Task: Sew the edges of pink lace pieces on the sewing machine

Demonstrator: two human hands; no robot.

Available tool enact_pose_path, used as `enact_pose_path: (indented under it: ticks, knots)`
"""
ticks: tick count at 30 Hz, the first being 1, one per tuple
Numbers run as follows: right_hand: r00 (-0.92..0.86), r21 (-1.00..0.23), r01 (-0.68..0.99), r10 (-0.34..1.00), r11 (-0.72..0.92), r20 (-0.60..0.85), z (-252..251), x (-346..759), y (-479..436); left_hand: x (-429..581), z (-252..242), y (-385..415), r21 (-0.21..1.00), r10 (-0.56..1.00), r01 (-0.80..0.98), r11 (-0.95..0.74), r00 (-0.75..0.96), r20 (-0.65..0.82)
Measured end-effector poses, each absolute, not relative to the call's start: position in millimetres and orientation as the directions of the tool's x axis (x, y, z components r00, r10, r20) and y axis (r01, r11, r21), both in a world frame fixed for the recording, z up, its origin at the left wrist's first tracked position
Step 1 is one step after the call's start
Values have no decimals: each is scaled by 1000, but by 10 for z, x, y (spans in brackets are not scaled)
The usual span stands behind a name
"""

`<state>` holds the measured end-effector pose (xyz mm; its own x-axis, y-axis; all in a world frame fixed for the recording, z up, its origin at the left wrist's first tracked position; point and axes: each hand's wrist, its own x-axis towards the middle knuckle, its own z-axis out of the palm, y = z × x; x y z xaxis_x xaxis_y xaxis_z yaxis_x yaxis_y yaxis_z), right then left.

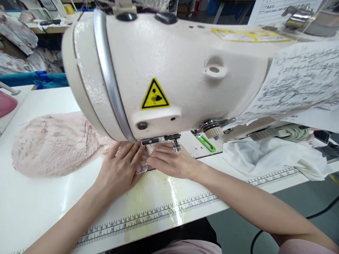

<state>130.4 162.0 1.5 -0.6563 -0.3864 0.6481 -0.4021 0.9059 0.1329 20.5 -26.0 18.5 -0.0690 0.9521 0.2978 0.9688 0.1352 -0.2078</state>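
A sheer pale pink printed fabric (55, 144) lies bunched on the white table and narrows toward the sewing machine (185, 70). My left hand (120, 165) rests on its narrow end, fingers stretched out and slightly spread, left of the needle area. Close by on the right, my right hand (171, 160) has its fingers bent together on the fabric's edge, beneath the machine head. The needle and presser foot are hidden behind the head and my fingers.
Printed rulers (148, 215) run along the table's front edge. A green thread snipper (208, 143) lies behind my right hand, and a white cloth (272, 155) sits to the right. Handwritten paper (296, 81) hangs on the machine arm. A pink object (6, 104) stands at far left.
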Motion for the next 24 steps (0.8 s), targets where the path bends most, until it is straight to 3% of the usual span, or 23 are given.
enact_pose_path:
  ticks: [8,14,24]
  knots:
    - [-655,234,-265,-353,936,668,117,1307,1633,207,189,-248,-204,955,968,145,-83,285]
    - [-728,222,-218,-310,950,612,144,1339,1612,206,189,-244,-207,960,966,152,-95,265]
    - [-685,98,-405,-373,909,626,27,1307,1653,163,200,-300,-184,903,983,-4,82,422]
